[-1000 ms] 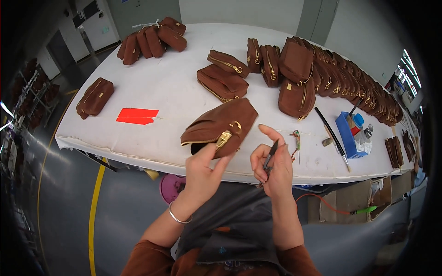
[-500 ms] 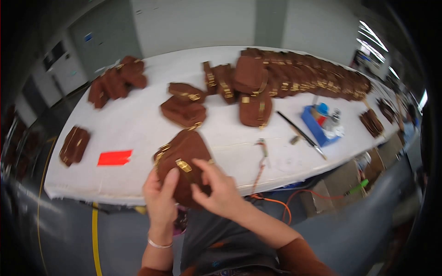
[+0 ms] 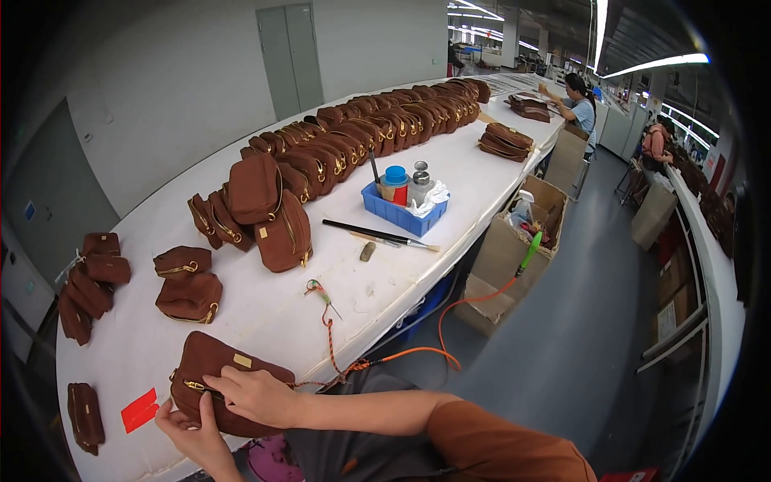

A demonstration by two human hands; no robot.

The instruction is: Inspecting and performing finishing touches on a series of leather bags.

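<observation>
A brown zippered bag (image 3: 265, 373) with a gold plate on its side lies at the table's near edge in front of me. My left hand (image 3: 197, 440) grips its lower left edge, the thumb pressed up against its front. My right hand (image 3: 261, 399) lies across the bag with bent fingers at the gold zipper pull (image 3: 195, 386); the fingertips are close together there. The palm hides part of the bag's front. Just left of the bag, a red tape strip (image 3: 140, 410) is stuck on the white table (image 3: 265, 309).
Brown bags (image 3: 361, 140) stand in long rows at the back. A blue tray (image 3: 405, 215) holds a bottle and jar, with a brush (image 3: 365, 231) in front. An awl (image 3: 325, 299) on an orange cord lies nearer. A cardboard box (image 3: 514, 265) stands right; a co-worker (image 3: 580, 108) sits beyond.
My view has swung right, showing the aisle and co-workers. The bag in my hands now appears lower left and turned sideways; both hands stay on it, the right one reaching across to the zipper pull.
</observation>
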